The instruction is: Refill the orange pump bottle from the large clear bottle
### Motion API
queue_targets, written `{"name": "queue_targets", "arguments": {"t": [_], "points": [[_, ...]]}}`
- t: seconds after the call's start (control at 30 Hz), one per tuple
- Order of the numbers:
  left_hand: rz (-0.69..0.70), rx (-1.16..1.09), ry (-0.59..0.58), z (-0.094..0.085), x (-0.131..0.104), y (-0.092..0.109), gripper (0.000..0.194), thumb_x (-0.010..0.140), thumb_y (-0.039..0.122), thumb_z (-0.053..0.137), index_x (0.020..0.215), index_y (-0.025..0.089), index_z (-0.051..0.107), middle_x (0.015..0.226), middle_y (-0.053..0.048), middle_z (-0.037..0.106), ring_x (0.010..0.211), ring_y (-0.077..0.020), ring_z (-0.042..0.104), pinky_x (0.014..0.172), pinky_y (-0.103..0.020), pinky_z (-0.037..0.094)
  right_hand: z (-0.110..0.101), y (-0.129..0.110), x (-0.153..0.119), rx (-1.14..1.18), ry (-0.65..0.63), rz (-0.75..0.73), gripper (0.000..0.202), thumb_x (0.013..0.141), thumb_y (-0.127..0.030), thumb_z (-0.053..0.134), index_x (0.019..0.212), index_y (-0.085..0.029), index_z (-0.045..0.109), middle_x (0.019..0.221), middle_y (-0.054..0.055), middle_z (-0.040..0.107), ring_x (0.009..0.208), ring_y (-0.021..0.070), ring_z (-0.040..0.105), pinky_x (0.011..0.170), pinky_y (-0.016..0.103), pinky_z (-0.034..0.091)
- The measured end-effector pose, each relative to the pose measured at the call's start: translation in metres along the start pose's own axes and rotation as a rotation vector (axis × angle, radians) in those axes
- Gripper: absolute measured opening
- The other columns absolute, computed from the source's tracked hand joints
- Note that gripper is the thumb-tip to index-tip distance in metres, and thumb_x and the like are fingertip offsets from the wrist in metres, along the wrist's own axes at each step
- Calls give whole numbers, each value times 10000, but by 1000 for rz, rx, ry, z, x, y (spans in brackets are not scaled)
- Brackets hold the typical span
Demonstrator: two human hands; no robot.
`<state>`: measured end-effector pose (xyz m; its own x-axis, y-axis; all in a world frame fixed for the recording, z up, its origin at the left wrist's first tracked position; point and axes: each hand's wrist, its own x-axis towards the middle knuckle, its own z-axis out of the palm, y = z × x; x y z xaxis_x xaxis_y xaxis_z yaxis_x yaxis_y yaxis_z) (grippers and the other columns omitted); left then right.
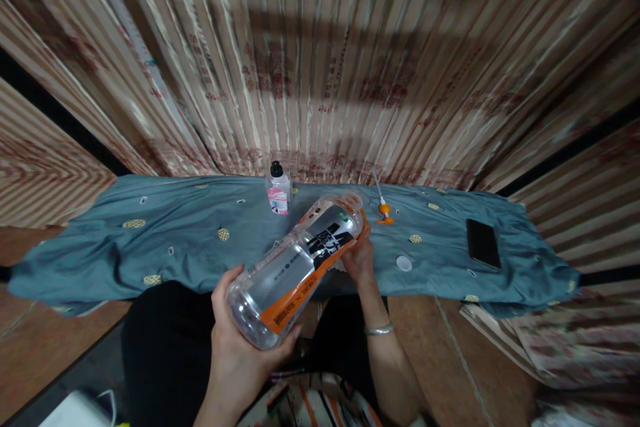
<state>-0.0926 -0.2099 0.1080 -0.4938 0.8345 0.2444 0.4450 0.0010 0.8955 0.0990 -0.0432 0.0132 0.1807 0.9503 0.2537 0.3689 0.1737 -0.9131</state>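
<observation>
A large clear plastic bottle (295, 267) with a silver, black and orange label lies tilted across the middle of the view, its neck up and to the right. My left hand (243, 340) is wrapped round its base. Near the neck, my right hand (359, 257) grips the shoulder from behind, its fingers partly hidden by the bottle. Beyond it stands a small clear bottle (278, 193) with a pink label and black top. An orange pump head (385, 211) with a white tube lies on the cloth. Close to my right hand is a round white disc (403, 263).
A blue-green patterned cloth (190, 247) covers the narrow table before me. A black phone-like slab (483, 243) lies at its right. Striped curtains (320, 67) hang behind and at both sides. At the lower left is a white box-shaped object (77, 411) with a cable.
</observation>
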Motion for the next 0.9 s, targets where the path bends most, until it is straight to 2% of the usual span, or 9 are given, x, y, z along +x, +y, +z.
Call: {"name": "queue_targets", "arguments": {"t": [0.13,0.47,0.6,0.9], "points": [[-10,-4,-1,0,0,0,899,624,419,842,1412,236,450,1089,-41,673,917,-252,728,823,-410,608,-1,-4,0,0,1,30,621,732,-489,697,1231,-202,463,1084,136,768,967,318,761,812,428,599],[-3,-9,4,1,0,-3,910,625,410,848,1423,226,450,1082,-42,668,889,-238,722,780,-376,615,1,-1,-1,-10,10,-18,601,769,-477,671,1266,-219,455,1108,113,761,990,289,749,832,404,587],[-9,-5,8,1,-1,-4,923,608,418,853,1422,240,456,1137,-52,664,956,-255,720,846,-404,607,1,1,-1,-28,20,-19,614,766,-477,668,1275,-208,452,1123,130,757,1016,307,749,859,430,586],[18,14,1,0,0,-2,888,638,404,839,1418,225,454,1111,-50,673,916,-243,728,813,-390,618,2,0,-1,-2,17,-23,625,756,-451,682,1282,-201,457,1115,125,756,990,292,746,837,405,583]]}}
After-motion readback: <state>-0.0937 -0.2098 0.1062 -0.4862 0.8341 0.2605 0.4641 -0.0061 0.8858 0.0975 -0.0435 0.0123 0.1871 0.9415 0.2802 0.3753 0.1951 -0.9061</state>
